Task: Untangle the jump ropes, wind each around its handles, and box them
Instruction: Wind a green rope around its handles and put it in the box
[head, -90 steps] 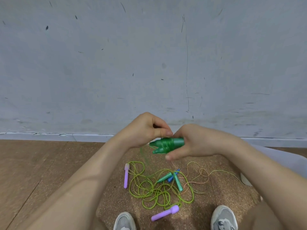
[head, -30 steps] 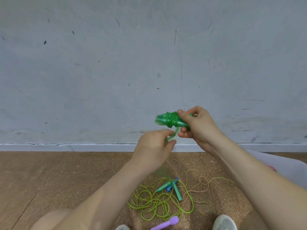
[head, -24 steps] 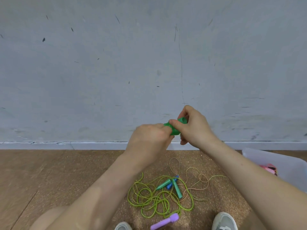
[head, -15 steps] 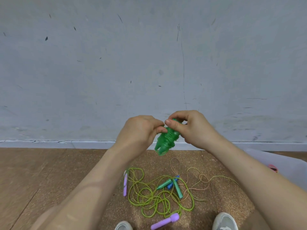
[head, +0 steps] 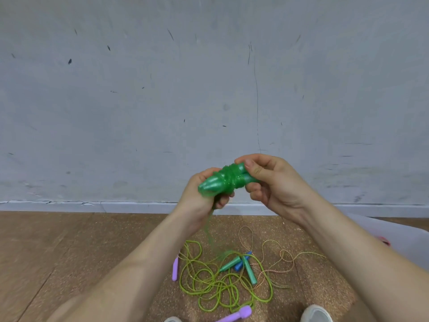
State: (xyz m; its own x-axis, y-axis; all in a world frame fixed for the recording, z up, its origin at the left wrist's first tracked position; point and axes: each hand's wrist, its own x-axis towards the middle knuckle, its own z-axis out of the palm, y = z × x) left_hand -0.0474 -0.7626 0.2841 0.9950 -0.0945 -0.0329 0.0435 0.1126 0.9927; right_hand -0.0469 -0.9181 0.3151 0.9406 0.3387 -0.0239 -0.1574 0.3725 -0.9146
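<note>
I hold a green jump rope in front of the wall, its cord wound in coils round its paired handles. My right hand grips the handles' right end between thumb and fingers. My left hand curls under the pointed left end and pinches the loose green cord, which trails down blurred toward the floor. On the floor lies a tangle of yellow-green cord with purple handles, teal and blue handles, and a thin multicoloured cord.
A translucent box with something pink inside stands at the right edge, behind my right forearm. My shoes are at the bottom edge. A grey wall with a pale skirting board closes off the cork floor ahead.
Over the last second my left hand circled the bundle with the cord, adding turns. The bundle swung from pointing down to lying nearly level, pointed end to the left.
</note>
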